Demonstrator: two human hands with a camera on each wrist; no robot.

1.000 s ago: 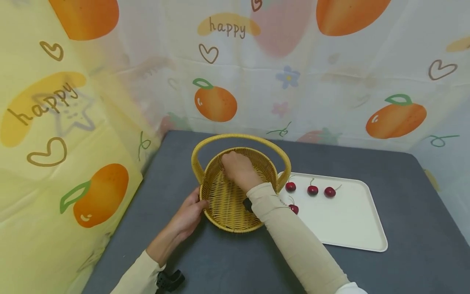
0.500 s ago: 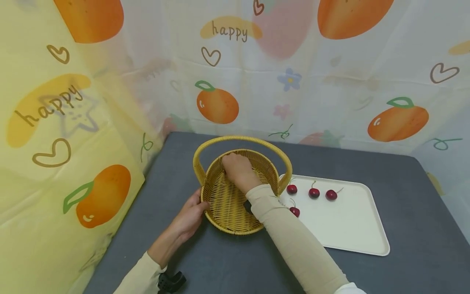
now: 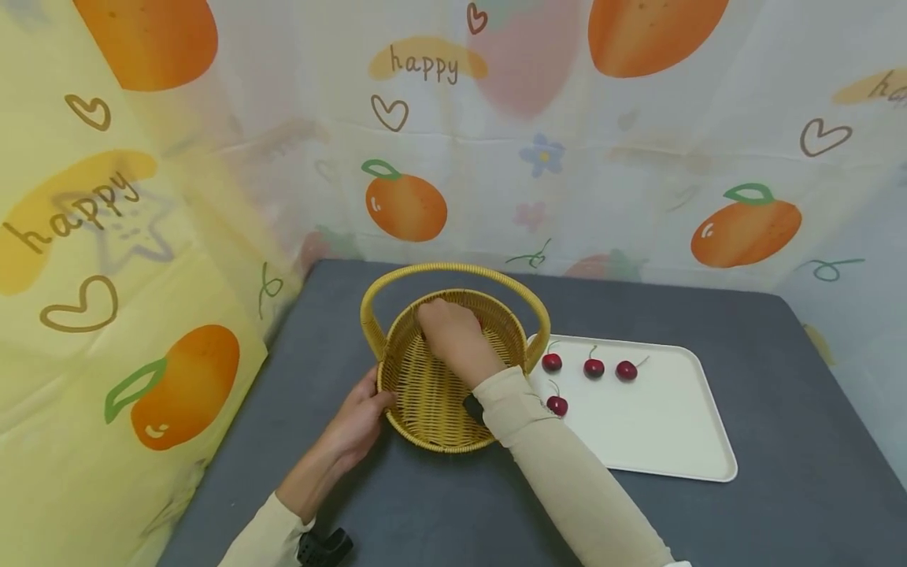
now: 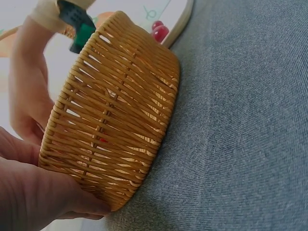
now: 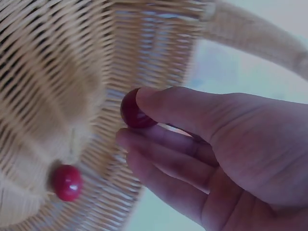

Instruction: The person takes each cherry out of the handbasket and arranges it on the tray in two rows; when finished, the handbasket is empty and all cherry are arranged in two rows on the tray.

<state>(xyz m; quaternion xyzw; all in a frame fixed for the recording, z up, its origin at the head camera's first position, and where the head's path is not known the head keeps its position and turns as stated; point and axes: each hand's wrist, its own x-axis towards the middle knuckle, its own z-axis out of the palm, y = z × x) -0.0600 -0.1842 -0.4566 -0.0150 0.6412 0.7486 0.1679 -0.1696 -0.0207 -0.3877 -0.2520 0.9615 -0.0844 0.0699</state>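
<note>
Pale cloth backdrop (image 3: pixel 482 169) with orange fruit prints (image 3: pixel 406 207) and brown hearts (image 3: pixel 825 138), yellowish at left, behind a grey table (image 3: pixel 772 378).

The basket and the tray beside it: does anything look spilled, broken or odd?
Nothing stands out. The basket looks whole where it shows, and the left hand grips its side. Four cherries lie on the white tray, one cherry lies inside the basket, and the right hand pinches another cherry.

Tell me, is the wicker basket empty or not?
Not empty: the right wrist view shows a red cherry lying inside the wicker basket, while the right hand pinches another cherry.
</note>
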